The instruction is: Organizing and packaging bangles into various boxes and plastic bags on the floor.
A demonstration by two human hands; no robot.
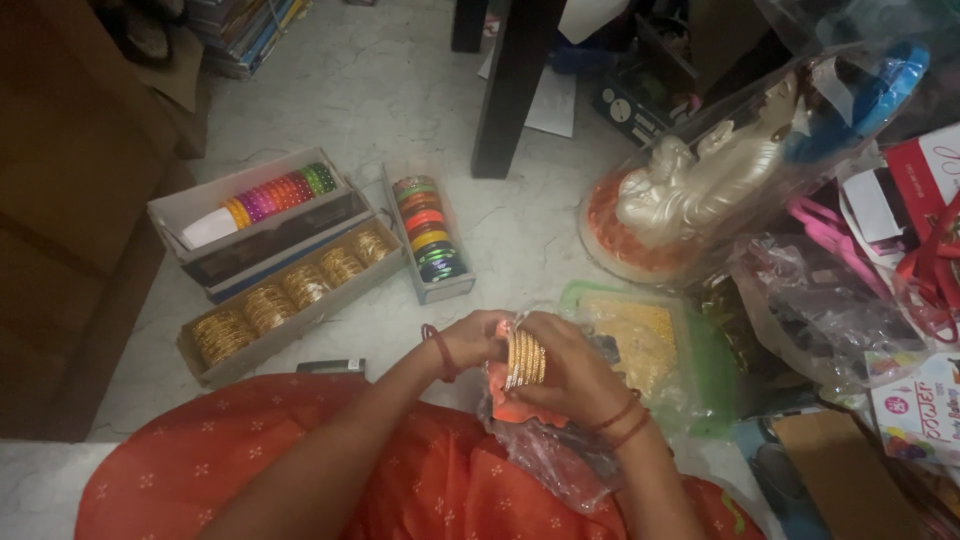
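- Left hand (478, 338): fingers curled against the near side of a stack of gold bangles (525, 358), grasping it; a red thread circles the wrist.
- Right hand (575, 378): clasped over the same stack from the other side, with an orange packet (505, 400) in crinkled clear plastic beneath (held above the lap, over orange cloth).
- Long box of gold bangles (290, 292): on the marble floor (520, 240), ahead and to the left.
- Box of pink, orange and green bangles (255, 205): just behind it.
- Narrow box of mixed colours (428, 228): beside both.
- Wrapped pale figurine (700, 180): to the right.
- Green-rimmed packet (650, 345): touching the right hand's far side.
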